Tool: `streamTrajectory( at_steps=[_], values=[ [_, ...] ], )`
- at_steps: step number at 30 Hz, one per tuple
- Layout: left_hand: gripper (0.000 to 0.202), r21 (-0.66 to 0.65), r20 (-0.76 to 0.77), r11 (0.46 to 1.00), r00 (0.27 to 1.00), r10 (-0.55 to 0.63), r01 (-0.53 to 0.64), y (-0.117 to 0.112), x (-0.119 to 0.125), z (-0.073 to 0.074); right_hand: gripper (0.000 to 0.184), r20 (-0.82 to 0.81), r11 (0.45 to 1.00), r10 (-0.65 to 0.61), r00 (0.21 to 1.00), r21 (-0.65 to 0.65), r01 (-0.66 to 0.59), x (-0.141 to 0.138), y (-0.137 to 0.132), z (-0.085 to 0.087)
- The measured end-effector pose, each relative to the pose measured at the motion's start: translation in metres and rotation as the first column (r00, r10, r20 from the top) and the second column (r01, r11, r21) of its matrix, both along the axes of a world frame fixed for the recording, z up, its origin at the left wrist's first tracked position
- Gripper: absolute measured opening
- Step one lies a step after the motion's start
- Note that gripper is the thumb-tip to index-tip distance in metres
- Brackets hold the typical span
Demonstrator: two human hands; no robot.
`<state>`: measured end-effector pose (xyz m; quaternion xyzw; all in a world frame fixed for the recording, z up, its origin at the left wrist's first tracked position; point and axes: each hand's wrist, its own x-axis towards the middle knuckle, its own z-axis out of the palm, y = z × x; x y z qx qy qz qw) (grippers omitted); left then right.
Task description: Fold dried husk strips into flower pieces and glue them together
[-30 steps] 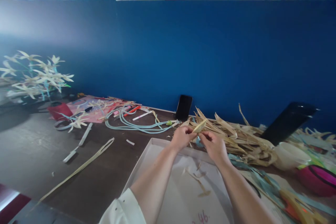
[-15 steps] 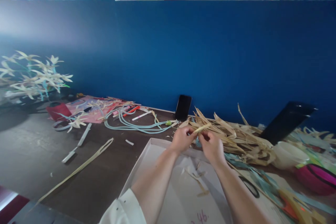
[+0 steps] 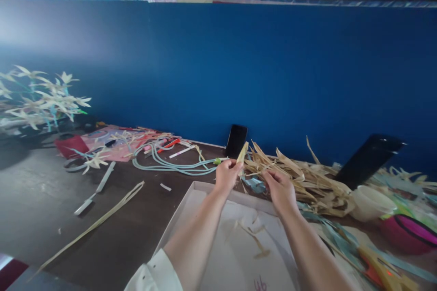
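My left hand (image 3: 226,176) pinches a pale piece of corn husk (image 3: 242,153) that points upward between its thumb and fingers. A little to the right, my right hand (image 3: 281,191) has its fingertips closed on a thin husk strip (image 3: 253,174), which stretches across toward the left hand. Whether the strip is joined to the piece I cannot tell. Both hands are above the far edge of a shallow white cardboard box (image 3: 196,200), where a few husk scraps (image 3: 255,240) lie. Behind the right hand spreads a heap of dried corn husks (image 3: 307,186).
A phone (image 3: 236,141) leans on the blue partition (image 3: 221,68). Looped pale-blue cords (image 3: 164,169) and a long split husk strand (image 3: 99,222) lie left. Husk flowers (image 3: 48,95) stand far left. On the right are a white bowl (image 3: 370,202), a pink container (image 3: 408,234) and a yellow tool (image 3: 384,268).
My hands have moved apart, the left going left and the right slightly right. The husk piece now points upward, and a thin strip shows between the hands.
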<state>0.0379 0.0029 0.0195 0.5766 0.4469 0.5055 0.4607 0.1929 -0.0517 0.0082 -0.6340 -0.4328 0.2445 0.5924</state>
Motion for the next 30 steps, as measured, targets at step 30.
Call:
streamTrajectory(
  at_steps=[30],
  values=[
    [0.037, 0.001, -0.097, 0.943, 0.938, -0.332, 0.334, -0.007, -0.006, 0.01, 0.035, 0.058, 0.997, 0.017, 0.998, 0.073, -0.022, -0.014, -0.009, 0.014]
  ],
)
